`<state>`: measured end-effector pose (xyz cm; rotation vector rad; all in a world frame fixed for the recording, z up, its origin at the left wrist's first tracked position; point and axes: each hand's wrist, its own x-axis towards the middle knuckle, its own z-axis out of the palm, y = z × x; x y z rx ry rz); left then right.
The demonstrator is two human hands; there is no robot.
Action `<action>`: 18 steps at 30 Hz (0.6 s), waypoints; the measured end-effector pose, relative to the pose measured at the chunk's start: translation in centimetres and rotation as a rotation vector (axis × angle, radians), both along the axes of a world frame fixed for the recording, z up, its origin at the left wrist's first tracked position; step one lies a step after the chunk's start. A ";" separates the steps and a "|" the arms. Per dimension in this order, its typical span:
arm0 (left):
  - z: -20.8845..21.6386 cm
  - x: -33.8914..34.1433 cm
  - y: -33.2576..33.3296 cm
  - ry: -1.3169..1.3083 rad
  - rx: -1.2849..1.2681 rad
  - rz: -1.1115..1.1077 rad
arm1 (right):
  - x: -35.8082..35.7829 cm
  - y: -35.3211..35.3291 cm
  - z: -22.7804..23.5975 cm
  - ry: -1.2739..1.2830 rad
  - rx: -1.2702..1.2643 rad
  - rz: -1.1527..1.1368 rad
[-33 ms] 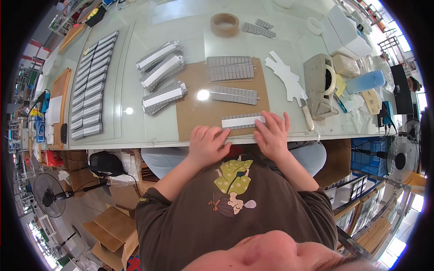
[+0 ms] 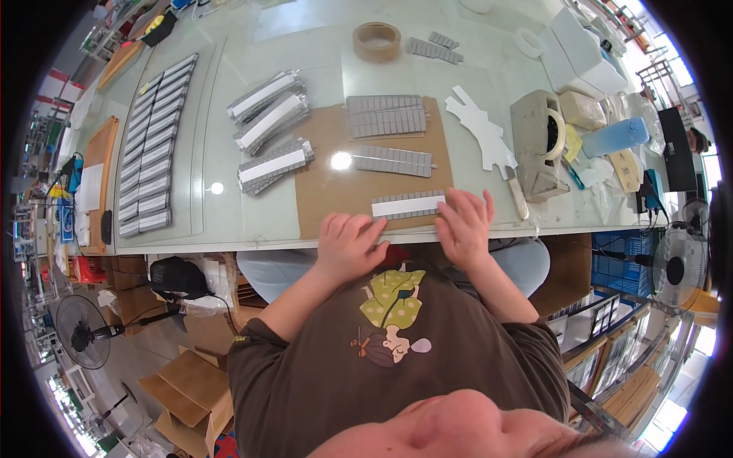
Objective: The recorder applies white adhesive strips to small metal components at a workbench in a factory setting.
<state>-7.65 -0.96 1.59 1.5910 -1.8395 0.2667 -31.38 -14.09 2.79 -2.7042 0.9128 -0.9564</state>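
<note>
A grey segmented strip with a white band [image 2: 408, 205] along it lies at the front edge of a brown board [image 2: 321, 200]. My left hand [image 2: 347, 243] rests at the strip's left end, its fingers bent and the index fingertip touching the corner. At the opposite end, my right hand [image 2: 466, 229] has its fingers spread, with a fingertip at the end of the white band. Just beyond lies a plain grey strip [image 2: 393, 161], and farther back a group of grey strips [image 2: 387, 116]. White-banded strips [image 2: 271, 122] are stacked in several bundles to the left.
Long rows of banded strips [image 2: 156, 145] lie at the far left. White paper pieces [image 2: 481, 130], a knife [image 2: 518, 197] and a tape dispenser [image 2: 538, 145] are at right. A tape roll [image 2: 376, 42] and loose grey pieces [image 2: 435, 49] sit at the back.
My right hand has shifted slightly to the right along the strip, uncovering a little more of the white band's end. My left hand keeps its place.
</note>
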 end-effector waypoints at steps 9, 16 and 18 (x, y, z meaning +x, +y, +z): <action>1.0 -4.0 -2.9 0.071 0.071 -0.205 | -3.1 -1.9 -0.4 -0.049 0.038 0.090; 0.5 -6.5 -4.6 -0.002 0.097 -0.195 | -2.8 -1.6 0.0 0.040 -0.005 0.115; 0.5 -6.7 -4.6 -0.021 0.104 -0.183 | -2.8 -1.6 0.0 0.047 -0.004 0.114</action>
